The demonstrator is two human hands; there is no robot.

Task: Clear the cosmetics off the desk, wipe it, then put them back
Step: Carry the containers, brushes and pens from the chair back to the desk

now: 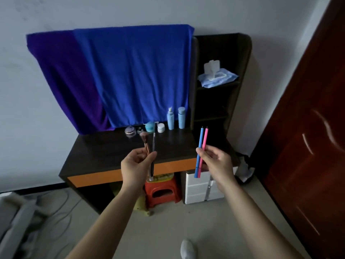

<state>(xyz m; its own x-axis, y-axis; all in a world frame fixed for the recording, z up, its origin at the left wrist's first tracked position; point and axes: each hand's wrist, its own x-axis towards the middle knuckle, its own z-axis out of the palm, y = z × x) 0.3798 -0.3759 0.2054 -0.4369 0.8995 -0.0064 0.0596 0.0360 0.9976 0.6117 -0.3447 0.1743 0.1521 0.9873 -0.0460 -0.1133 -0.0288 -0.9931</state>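
Observation:
My left hand (134, 165) grips a rose-gold makeup brush (145, 142) and a thin black pencil (153, 144), held upright above the front of the dark desk (104, 154). My right hand (216, 163) pinches a blue pencil (199, 146) and a pink pencil (203, 144) together, tips up, over the desk's right front corner. At the back of the desk stand two light blue bottles (170, 119) (181, 117), a white jar (161, 127), a teal jar (149, 127), a small dark item (140, 130) and a purple jar (130, 131).
A blue and purple cloth (130, 75) hangs behind the desk. A dark shelf unit (240, 71) on the right holds a wet-wipe pack (216, 77). Under the desk are a red stool (162, 189) and white drawers (197, 189). A brown door (308, 137) stands right; cables (56, 206) lie left.

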